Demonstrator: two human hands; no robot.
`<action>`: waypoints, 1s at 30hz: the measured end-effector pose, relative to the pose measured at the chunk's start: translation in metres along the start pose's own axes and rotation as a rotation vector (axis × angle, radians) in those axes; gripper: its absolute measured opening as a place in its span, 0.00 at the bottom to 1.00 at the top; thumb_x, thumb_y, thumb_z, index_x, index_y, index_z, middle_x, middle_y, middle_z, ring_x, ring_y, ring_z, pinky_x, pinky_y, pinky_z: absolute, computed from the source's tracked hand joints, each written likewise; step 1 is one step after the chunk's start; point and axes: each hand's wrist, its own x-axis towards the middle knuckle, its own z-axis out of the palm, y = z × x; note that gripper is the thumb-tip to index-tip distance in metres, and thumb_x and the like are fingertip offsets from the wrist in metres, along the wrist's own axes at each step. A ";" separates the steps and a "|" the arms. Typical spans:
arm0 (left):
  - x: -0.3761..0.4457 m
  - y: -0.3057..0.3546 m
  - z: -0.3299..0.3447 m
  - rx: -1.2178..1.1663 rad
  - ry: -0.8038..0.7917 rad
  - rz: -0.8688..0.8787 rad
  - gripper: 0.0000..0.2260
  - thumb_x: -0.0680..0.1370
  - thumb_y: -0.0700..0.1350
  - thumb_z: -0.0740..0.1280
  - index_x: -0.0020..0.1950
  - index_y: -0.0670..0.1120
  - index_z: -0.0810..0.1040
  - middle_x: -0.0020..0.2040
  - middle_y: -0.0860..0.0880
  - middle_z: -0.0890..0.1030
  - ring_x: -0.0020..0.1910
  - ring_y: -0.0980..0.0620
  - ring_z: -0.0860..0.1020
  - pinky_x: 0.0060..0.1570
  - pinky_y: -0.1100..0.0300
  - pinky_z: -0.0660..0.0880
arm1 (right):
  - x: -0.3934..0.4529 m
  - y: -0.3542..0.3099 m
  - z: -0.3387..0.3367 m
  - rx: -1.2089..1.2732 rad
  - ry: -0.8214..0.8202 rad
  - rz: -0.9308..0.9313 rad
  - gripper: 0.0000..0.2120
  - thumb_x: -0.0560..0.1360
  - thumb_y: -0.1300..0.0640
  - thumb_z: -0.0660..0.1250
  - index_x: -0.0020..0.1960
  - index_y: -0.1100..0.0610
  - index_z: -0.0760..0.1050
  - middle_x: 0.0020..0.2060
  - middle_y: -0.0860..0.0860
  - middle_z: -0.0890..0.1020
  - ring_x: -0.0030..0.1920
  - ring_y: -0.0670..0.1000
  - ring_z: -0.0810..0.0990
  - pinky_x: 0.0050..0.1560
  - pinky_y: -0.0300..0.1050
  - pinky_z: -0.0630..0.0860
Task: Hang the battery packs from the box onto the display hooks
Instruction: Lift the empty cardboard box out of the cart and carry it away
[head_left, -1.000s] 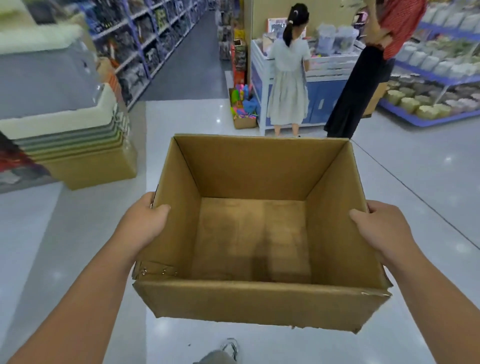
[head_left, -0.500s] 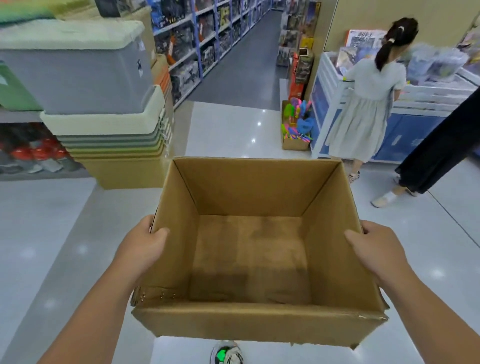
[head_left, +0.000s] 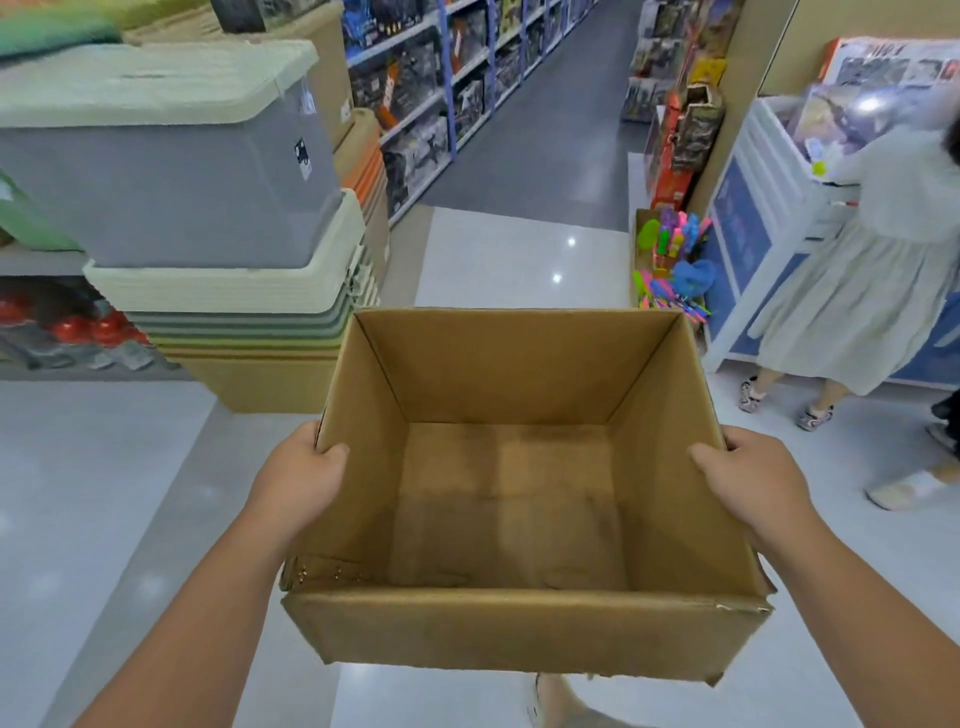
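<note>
Held box (head_left: 519, 631) w/ 2 hands: left hand (head_left: 298, 475) gripped left wall, right hand (head_left: 753, 480) gripped right wall, thumbs inside. Stacked bins (head_left: 208, 218) beyond box, to left. Box bottom bare, off floor.

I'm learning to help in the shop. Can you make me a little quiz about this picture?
1. True or false: the open brown cardboard box has battery packs inside.
2. Which hands hold the box? A) left hand only B) right hand only C) both
3. What colour is the lidded plastic storage bin topping the stack on the left?

Key: 1. False, it is empty. 2. C, one hand on each side wall. 3. Grey, with a pale lid.
</note>
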 end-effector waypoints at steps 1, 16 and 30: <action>0.024 0.010 0.005 -0.006 0.009 -0.013 0.05 0.83 0.45 0.62 0.57 0.51 0.76 0.44 0.52 0.79 0.42 0.51 0.77 0.44 0.52 0.73 | 0.029 -0.010 0.008 0.010 -0.011 -0.003 0.09 0.80 0.55 0.65 0.43 0.54 0.81 0.39 0.57 0.83 0.41 0.59 0.82 0.39 0.47 0.73; 0.408 0.080 0.065 0.052 0.066 -0.112 0.13 0.85 0.48 0.63 0.67 0.48 0.80 0.52 0.45 0.84 0.51 0.41 0.79 0.47 0.51 0.74 | 0.381 -0.172 0.176 -0.025 -0.106 0.043 0.09 0.76 0.57 0.64 0.40 0.59 0.78 0.36 0.60 0.81 0.38 0.62 0.79 0.36 0.49 0.69; 0.764 0.006 0.238 0.062 -0.086 -0.243 0.15 0.84 0.41 0.61 0.71 0.46 0.76 0.54 0.43 0.82 0.49 0.41 0.80 0.48 0.51 0.77 | 0.657 -0.181 0.462 -0.113 -0.165 0.218 0.07 0.84 0.53 0.61 0.54 0.47 0.78 0.43 0.47 0.83 0.42 0.48 0.80 0.38 0.42 0.73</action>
